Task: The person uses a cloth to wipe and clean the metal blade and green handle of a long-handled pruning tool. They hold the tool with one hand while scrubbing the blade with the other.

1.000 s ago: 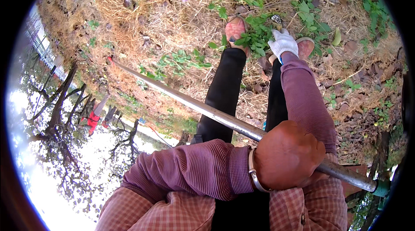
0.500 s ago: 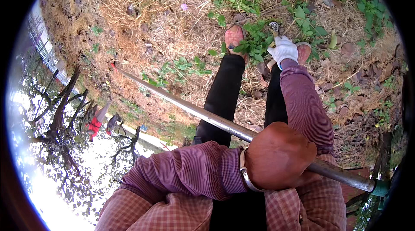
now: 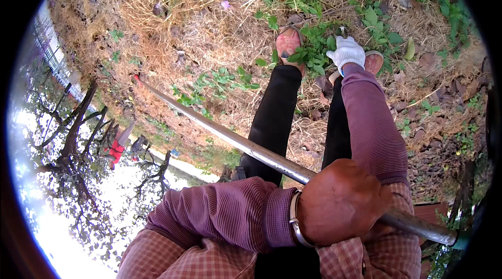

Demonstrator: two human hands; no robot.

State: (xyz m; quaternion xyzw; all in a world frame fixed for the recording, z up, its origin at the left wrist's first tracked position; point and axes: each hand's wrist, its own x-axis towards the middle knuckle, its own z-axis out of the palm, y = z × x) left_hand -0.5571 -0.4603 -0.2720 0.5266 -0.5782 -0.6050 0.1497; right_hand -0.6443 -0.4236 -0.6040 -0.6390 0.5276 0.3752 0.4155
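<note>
My left hand [image 3: 340,203], bare with a metal band at the wrist, is closed around a long grey metal pole [image 3: 251,148]. The pole slants across my legs, from a red tip on the ground at far left to a green end [image 3: 463,240] at right. My right hand [image 3: 347,51], in a white knitted glove, reaches down beside my feet. It is closed on a small hand tool [image 3: 343,31], whose metal end shows past the fingers; the glove hides the rest. Leafy green weeds [image 3: 314,51] grow just left of the glove, between my sandalled feet.
Dry straw [image 3: 219,28] and fallen brown leaves [image 3: 426,60] cover the ground. More weeds [image 3: 376,20] grow beyond my right hand. Trees [image 3: 73,138], a fence [image 3: 52,44] and a person in red [image 3: 116,149] are in the distance at left.
My gloved hand has turned slightly over the small tool, covering its handle. My left hand and the near part of the pole have shifted a little down and right.
</note>
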